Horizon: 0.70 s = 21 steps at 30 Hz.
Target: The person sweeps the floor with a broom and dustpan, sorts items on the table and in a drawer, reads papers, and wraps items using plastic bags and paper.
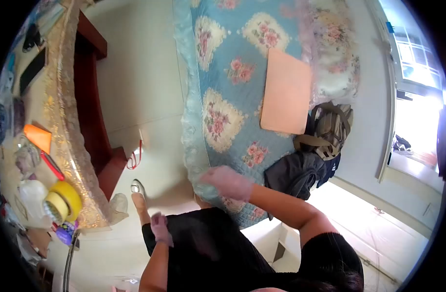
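Note:
My left hand (161,228), in a thin pale pinkish glove, hangs beside the dark skirt (198,238). Its fingers look loosely apart, and I see nothing in them. My right hand (228,183), gloved the same way, is over the near edge of the bed's blue floral quilt (223,146). Its fingers point left, slightly blurred, with nothing visible in them; whether they touch the quilt I cannot tell. Beyond that hand a flat peach-coloured rectangular sheet or board (287,92) lies on the quilt. A dark grey garment (296,173) lies right of the hand.
A camouflage-patterned bag (330,124) rests against the pillow (335,63). On the left, a lace-edged table (94,204) holds tape rolls (73,200), red-handled scissors (52,165) and an orange piece (38,138). A red loop (134,158) is above the floor.

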Available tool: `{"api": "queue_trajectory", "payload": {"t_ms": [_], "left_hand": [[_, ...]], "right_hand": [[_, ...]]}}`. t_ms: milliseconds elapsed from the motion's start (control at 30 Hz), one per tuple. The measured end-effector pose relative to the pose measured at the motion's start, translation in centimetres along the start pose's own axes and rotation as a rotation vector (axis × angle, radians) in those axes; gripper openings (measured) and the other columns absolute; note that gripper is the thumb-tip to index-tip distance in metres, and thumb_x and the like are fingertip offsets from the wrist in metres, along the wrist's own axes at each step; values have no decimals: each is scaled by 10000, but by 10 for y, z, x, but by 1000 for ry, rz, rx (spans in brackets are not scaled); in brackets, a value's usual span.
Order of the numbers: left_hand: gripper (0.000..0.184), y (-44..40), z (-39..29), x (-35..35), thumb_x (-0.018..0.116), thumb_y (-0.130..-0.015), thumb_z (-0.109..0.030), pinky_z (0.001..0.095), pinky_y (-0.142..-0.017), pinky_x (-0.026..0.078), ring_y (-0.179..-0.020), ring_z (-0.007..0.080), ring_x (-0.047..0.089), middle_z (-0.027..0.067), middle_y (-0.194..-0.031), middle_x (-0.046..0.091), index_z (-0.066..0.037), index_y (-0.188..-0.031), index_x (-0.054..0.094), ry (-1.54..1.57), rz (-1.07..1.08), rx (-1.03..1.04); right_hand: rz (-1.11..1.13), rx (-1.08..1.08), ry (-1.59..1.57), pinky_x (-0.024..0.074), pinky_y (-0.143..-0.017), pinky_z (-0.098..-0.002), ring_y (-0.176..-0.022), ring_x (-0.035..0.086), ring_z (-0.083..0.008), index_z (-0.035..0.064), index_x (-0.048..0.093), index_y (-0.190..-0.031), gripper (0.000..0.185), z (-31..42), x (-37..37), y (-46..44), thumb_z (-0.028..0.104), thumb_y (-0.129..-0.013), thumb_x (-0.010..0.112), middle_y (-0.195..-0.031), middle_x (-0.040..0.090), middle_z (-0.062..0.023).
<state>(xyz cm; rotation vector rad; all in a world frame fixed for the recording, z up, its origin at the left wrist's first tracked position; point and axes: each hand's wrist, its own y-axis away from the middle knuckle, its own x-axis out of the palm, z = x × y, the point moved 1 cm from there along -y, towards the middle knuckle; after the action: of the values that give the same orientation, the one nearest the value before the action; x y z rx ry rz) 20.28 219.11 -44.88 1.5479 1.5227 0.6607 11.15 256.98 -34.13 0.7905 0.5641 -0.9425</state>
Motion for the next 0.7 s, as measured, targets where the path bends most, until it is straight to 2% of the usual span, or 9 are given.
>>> {"api": "queue_trajectory", "payload": {"t_ms": [33, 100, 133, 233, 333, 433, 533, 600, 700], "left_hand": [[78, 11, -9, -17, 561, -912, -105, 251, -663, 494, -735, 141, 575, 17, -752, 560, -98, -989, 558, 58, 9, -112], [85, 26, -24, -26, 572, -907, -108, 245, -628, 491, -690, 135, 578, 20, -736, 577, -96, -990, 572, 91, -16, -170], [91, 36, -30, -31, 584, -902, -112, 240, -594, 487, -644, 129, 580, 22, -720, 593, -95, -991, 586, 125, -42, -257], [80, 56, -62, -17, 597, -912, -136, 245, -585, 493, -664, 129, 606, 50, -783, 647, -88, -969, 624, 117, 92, -134], [93, 93, -120, 9, 605, -919, -152, 243, -624, 503, -697, 129, 618, 48, -796, 653, -89, -982, 630, 94, 129, -118], [108, 122, -140, 8, 606, -923, -175, 247, -632, 509, -707, 120, 621, 39, -808, 654, -88, -981, 633, 197, 181, -4], [107, 159, -172, -9, 598, -927, -174, 252, -632, 510, -691, 119, 616, 35, -805, 653, -88, -980, 634, 172, 109, 6], [109, 174, -189, -23, 600, -926, -178, 251, -630, 508, -686, 118, 614, 35, -802, 653, -89, -978, 633, 201, 61, 1], [148, 177, -203, -40, 581, -944, -206, 275, -649, 531, -717, 130, 629, 49, -830, 665, -78, -1007, 617, 258, 31, 24]], "right_hand": [[-72, 206, -168, 462, -767, -392, -896, 600, -181, 137, 619, -1072, 286, -1, -25, 12, 75, -844, 458, -965, 611, -33], [-599, 852, -1036, 464, -757, -339, -832, 569, -195, 124, 608, -1024, 215, -41, -39, 49, 110, -895, 436, -955, 593, -20], [-904, 1040, -1348, 451, -723, -338, -797, 555, -199, 125, 601, -1010, 190, -61, -48, 64, 133, -896, 449, -922, 583, -25], [-1317, 1188, -1710, 415, -623, -337, -692, 514, -209, 126, 581, -967, 139, -105, -65, 105, 204, -899, 488, -823, 552, -40], [-1308, 1285, -1841, 378, -524, -335, -587, 473, -220, 127, 560, -925, 153, -137, -91, 93, 275, -903, 527, -724, 521, -56], [-1234, 1394, -1842, 342, -424, -333, -482, 432, -231, 128, 540, -883, 220, -159, -106, 63, 345, -906, 566, -625, 490, -71], [-1258, 1097, -2028, 338, -418, -313, -502, 387, -164, 127, 533, -781, 289, -170, -109, 58, 368, -932, 476, -674, 468, -26], [-1227, 1024, -2079, 279, -382, -268, -425, 314, -138, 145, 439, -733, 277, -149, -133, 51, 352, -908, 498, -614, 417, -8], [-1209, 983, -2007, 308, -398, -295, -439, 342, -158, 143, 457, -743, 250, -152, -127, 54, 328, -908, 487, -644, 453, -21]]}}
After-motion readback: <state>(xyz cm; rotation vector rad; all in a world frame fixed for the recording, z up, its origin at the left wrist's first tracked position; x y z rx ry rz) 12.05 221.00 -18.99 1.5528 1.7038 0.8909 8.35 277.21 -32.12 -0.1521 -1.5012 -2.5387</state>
